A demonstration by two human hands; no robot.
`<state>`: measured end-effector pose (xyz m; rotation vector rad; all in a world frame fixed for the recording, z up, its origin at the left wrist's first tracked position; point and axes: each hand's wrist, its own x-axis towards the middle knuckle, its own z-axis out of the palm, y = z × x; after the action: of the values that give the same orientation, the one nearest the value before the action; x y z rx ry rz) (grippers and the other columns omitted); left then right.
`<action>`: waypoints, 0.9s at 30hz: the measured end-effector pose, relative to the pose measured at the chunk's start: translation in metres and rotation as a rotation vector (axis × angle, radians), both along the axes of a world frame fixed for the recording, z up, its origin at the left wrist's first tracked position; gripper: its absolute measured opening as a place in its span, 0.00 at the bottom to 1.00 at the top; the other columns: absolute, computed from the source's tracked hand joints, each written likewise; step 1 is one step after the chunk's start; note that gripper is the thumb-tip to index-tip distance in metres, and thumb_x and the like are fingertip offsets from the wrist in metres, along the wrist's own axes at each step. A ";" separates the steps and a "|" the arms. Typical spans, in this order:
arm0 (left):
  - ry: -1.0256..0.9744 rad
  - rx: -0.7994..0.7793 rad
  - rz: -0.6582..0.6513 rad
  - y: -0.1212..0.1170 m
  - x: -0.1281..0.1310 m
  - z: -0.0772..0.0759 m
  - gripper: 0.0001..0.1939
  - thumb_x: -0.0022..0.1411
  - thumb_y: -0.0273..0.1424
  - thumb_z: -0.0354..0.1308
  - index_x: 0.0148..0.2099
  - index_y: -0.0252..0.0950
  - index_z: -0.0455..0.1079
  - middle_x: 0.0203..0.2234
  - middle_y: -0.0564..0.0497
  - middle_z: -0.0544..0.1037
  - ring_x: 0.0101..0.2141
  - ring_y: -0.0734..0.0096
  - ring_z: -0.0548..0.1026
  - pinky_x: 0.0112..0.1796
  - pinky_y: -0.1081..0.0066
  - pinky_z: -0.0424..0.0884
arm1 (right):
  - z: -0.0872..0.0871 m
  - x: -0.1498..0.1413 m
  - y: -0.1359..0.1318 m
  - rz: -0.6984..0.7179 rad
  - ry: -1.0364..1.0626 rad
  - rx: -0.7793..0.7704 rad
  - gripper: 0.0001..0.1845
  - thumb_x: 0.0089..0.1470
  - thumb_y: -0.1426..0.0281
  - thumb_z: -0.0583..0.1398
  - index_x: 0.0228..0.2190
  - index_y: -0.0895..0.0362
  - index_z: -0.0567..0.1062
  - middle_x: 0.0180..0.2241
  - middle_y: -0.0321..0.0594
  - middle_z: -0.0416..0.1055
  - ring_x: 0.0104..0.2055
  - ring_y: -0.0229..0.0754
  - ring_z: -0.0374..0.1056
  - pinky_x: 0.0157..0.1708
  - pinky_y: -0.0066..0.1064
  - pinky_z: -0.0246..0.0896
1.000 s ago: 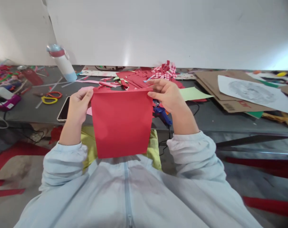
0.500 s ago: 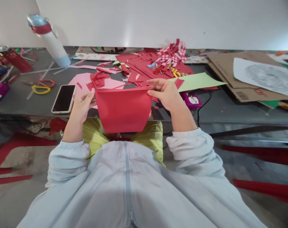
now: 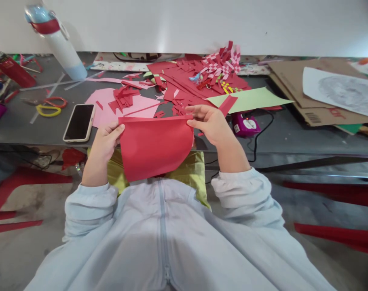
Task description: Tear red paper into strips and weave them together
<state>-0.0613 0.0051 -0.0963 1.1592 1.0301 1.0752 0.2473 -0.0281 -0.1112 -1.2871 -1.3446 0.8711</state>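
I hold a red paper sheet (image 3: pixel 155 145) up in front of my chest, just before the table's near edge. My left hand (image 3: pixel 106 139) pinches its upper left corner. My right hand (image 3: pixel 210 123) pinches its upper right corner, thumb and fingers closed on the top edge. The sheet's lower part curves down toward my lap. Behind it on the grey table (image 3: pixel 293 137) lies a heap of red paper scraps (image 3: pixel 184 83) and a red-and-white woven paper piece (image 3: pixel 222 64).
A phone (image 3: pixel 79 122) lies face up left of my left hand, on a pink sheet (image 3: pixel 105 107). Further left are yellow and red scissors (image 3: pixel 49 109) and a white bottle (image 3: pixel 58 40). A light green sheet (image 3: pixel 250 99), a purple device (image 3: pixel 244 125) with a cable, and cardboard (image 3: pixel 299 89) lie right.
The view tipped down, so more of the table shows. The red sheet moved slightly lower and its bottom edge curled; both hands kept their pinch on the top corners.
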 end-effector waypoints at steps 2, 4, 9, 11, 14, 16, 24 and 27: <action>0.008 0.005 0.014 -0.009 0.000 0.000 0.10 0.50 0.37 0.69 0.30 0.36 0.75 0.19 0.56 0.72 0.17 0.78 0.67 0.18 0.77 0.64 | 0.000 0.001 -0.003 0.009 0.001 0.003 0.22 0.40 0.68 0.66 0.42 0.54 0.76 0.39 0.41 0.78 0.38 0.42 0.72 0.38 0.38 0.70; 0.031 0.024 0.036 -0.019 0.001 0.000 0.11 0.51 0.38 0.69 0.30 0.37 0.75 0.17 0.56 0.71 0.16 0.78 0.65 0.17 0.76 0.61 | 0.003 0.001 -0.006 0.028 -0.031 -0.001 0.23 0.39 0.68 0.65 0.42 0.56 0.76 0.42 0.43 0.79 0.42 0.45 0.74 0.42 0.40 0.70; 0.102 0.092 0.053 -0.040 0.006 0.001 0.14 0.53 0.42 0.68 0.27 0.38 0.74 0.17 0.56 0.69 0.17 0.78 0.62 0.18 0.75 0.57 | 0.026 -0.010 -0.021 -0.049 -0.553 0.084 0.23 0.46 0.72 0.63 0.47 0.57 0.76 0.44 0.49 0.78 0.47 0.52 0.73 0.51 0.52 0.65; 0.092 0.116 0.030 -0.047 0.010 0.003 0.13 0.54 0.42 0.68 0.28 0.38 0.76 0.20 0.55 0.72 0.20 0.76 0.66 0.20 0.75 0.60 | 0.040 -0.025 -0.027 -0.090 -0.746 0.189 0.20 0.49 0.72 0.63 0.46 0.57 0.78 0.47 0.51 0.77 0.51 0.57 0.71 0.55 0.54 0.60; 0.099 0.140 0.005 -0.055 0.015 0.008 0.12 0.55 0.41 0.68 0.32 0.38 0.78 0.24 0.53 0.77 0.26 0.72 0.71 0.27 0.74 0.67 | 0.058 -0.055 -0.032 0.002 -0.798 0.233 0.13 0.56 0.71 0.61 0.44 0.56 0.79 0.45 0.49 0.78 0.48 0.54 0.71 0.52 0.48 0.61; 0.134 0.148 0.007 -0.060 0.017 0.012 0.11 0.56 0.41 0.67 0.33 0.38 0.79 0.23 0.53 0.77 0.27 0.69 0.73 0.29 0.73 0.69 | 0.067 -0.072 -0.032 0.111 -0.790 0.243 0.11 0.58 0.71 0.60 0.42 0.56 0.80 0.44 0.47 0.79 0.47 0.52 0.71 0.50 0.43 0.61; 0.228 0.191 0.043 -0.076 0.016 0.024 0.13 0.59 0.43 0.64 0.39 0.39 0.81 0.30 0.51 0.81 0.31 0.65 0.76 0.33 0.70 0.71 | 0.078 -0.081 -0.030 0.311 -0.706 0.175 0.06 0.55 0.73 0.63 0.35 0.55 0.81 0.36 0.40 0.79 0.36 0.43 0.70 0.37 0.34 0.58; 0.240 0.200 0.041 -0.079 0.018 0.026 0.13 0.59 0.42 0.64 0.39 0.39 0.81 0.30 0.50 0.81 0.32 0.64 0.76 0.34 0.69 0.72 | 0.079 -0.079 -0.033 0.318 -0.688 0.180 0.06 0.53 0.75 0.62 0.33 0.55 0.80 0.35 0.38 0.78 0.36 0.42 0.69 0.38 0.34 0.59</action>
<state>-0.0436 -0.0741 -0.0698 1.4612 1.1554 1.1084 0.1682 -0.0608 -0.0322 -1.3009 -2.1607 0.5001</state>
